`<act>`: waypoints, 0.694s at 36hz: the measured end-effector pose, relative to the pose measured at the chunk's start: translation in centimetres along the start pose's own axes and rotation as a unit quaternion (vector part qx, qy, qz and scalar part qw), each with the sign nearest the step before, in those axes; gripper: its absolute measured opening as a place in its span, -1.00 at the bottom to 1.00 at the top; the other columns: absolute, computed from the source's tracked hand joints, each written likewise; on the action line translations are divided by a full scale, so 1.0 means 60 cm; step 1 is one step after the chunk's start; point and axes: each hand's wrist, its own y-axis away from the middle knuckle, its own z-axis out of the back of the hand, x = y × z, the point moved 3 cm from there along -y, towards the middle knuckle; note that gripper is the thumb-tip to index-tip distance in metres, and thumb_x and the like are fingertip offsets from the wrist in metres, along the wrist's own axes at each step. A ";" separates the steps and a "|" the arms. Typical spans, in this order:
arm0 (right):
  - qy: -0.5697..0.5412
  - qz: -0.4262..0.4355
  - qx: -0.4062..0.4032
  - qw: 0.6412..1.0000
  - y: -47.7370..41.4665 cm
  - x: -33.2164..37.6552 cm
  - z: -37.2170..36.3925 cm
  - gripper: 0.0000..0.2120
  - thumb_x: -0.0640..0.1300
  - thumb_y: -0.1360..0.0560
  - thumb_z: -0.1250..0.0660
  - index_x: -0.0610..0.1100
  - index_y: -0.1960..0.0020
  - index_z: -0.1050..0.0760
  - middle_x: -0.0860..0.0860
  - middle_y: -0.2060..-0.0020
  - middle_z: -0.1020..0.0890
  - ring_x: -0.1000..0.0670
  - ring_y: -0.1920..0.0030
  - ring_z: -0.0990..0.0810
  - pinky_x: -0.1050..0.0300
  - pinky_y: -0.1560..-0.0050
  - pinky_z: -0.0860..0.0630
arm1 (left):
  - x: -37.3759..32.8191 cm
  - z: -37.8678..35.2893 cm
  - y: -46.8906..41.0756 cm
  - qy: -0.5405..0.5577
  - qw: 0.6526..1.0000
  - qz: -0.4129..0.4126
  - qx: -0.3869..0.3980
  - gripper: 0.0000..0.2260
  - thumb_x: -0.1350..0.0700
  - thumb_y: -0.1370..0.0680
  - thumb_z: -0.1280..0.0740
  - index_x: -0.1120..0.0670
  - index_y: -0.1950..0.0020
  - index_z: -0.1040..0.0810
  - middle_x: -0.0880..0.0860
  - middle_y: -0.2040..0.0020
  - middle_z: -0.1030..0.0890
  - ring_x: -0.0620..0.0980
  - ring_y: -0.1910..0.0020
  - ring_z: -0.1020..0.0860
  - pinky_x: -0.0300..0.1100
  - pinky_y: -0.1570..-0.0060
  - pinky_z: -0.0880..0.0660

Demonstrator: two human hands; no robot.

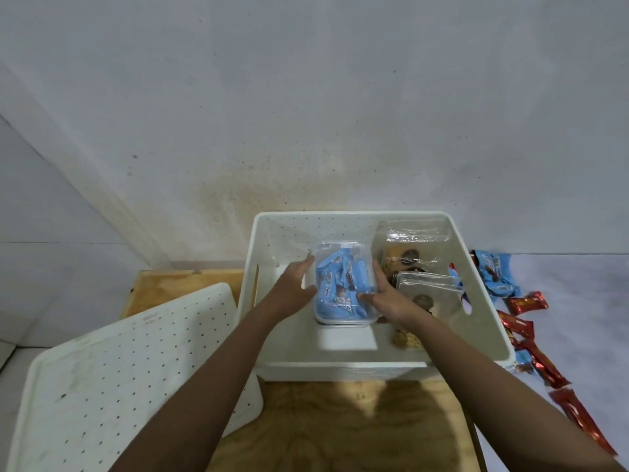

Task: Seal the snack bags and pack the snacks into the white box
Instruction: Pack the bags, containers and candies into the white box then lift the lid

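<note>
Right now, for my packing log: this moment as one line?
packing | left hand presses, right hand grips clear tub of blue snacks inside white box | lid off, left | loose snacks right

Print on the blue wrappers in the clear tub point(343, 284) is way too blurry to read. The right forearm point(476, 369) covers the near end of the zip bags point(429, 287) along the white box's point(340, 366) right side. That box's right wall hides part of the blue packets point(497, 270) and red packets point(524, 327) outside it. The perforated lid point(119, 369), the tabletop point(340, 430) and both forearms run off the bottom edge.
</note>
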 end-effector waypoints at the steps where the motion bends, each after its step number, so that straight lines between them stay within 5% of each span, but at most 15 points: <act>1: 0.005 -0.003 -0.002 1.000 0.000 0.000 -0.001 -0.31 -0.24 -0.58 -0.17 0.03 -0.51 0.20 -0.17 -0.39 -0.35 -0.14 -0.15 -0.50 0.05 0.00 -0.52 | -0.002 0.017 0.007 -0.048 0.997 -0.039 -0.042 -0.46 0.18 -0.54 -0.27 0.09 -0.49 -0.15 0.14 -0.47 -0.24 0.05 -0.43 -0.24 -0.17 -0.36 -0.20; 4: 0.018 -0.015 -0.014 1.000 -0.002 0.002 -0.006 -0.31 -0.18 -0.59 -0.17 0.13 -0.49 0.21 -0.15 -0.37 -0.36 -0.15 -0.08 -0.53 -0.09 0.02 -0.59 | 0.004 0.074 0.031 -0.120 0.972 -0.103 -0.176 -0.51 0.11 -0.57 -0.23 0.09 -0.47 -0.18 0.10 -0.47 -0.24 0.03 -0.45 -0.21 -0.14 -0.39 -0.15; 6: 0.028 -0.018 -0.025 0.999 -0.003 0.008 -0.010 -0.37 -0.18 -0.59 -0.16 0.12 -0.48 0.13 -0.15 -0.35 -0.36 -0.21 -0.14 -0.51 -0.18 -0.02 -0.58 | 0.030 0.106 0.042 -0.104 0.967 -0.058 -0.223 -0.51 0.05 -0.58 -0.21 0.10 -0.48 -0.16 0.11 -0.47 -0.25 0.07 -0.44 -0.24 -0.05 -0.37 -0.23; 9: 0.028 -0.038 -0.039 0.998 -0.009 0.013 -0.019 -0.32 -0.15 -0.58 -0.18 0.16 -0.49 0.18 -0.13 -0.42 -0.28 -0.24 -0.18 -0.49 -0.25 0.00 -0.58 | 0.072 0.122 0.048 -0.030 0.981 0.042 -0.188 -0.48 -0.02 -0.58 -0.19 0.14 -0.48 -0.15 0.16 -0.46 -0.25 0.15 -0.42 -0.27 0.10 -0.36 -0.26; 13: 0.015 -0.058 -0.047 0.997 -0.014 0.024 -0.040 -0.29 -0.20 -0.57 -0.17 0.20 -0.49 0.20 -0.11 -0.44 -0.25 -0.24 -0.21 -0.46 -0.29 0.02 -0.57 | 0.072 0.114 0.055 0.011 0.985 0.007 -0.171 -0.75 0.10 -0.60 -0.15 0.14 -0.24 -0.40 0.06 -0.11 -0.53 0.02 -0.04 -0.52 0.06 -0.15 -0.51; 16: 0.007 -0.068 -0.043 0.997 -0.018 0.031 -0.054 -0.26 -0.20 -0.58 -0.17 0.20 -0.49 0.24 -0.09 -0.47 -0.21 -0.26 -0.28 -0.41 -0.28 -0.05 -0.54 | 0.064 0.111 0.057 0.029 0.985 0.011 -0.168 -0.64 0.15 -0.62 -0.11 0.17 -0.41 -0.28 -0.04 -0.09 -0.43 -0.07 -0.06 -0.45 -0.21 -0.06 -0.40; 25: -0.018 -0.068 -0.037 0.997 -0.032 0.059 -0.101 -0.24 -0.20 -0.55 -0.17 0.20 -0.48 0.27 -0.09 -0.45 -0.26 -0.27 -0.24 -0.44 -0.28 -0.01 -0.55 | 0.077 0.102 0.050 0.043 0.983 0.025 -0.174 -0.62 0.14 -0.62 -0.09 0.11 -0.44 -0.23 0.01 -0.14 -0.51 -0.06 -0.08 -0.50 -0.21 0.00 -0.42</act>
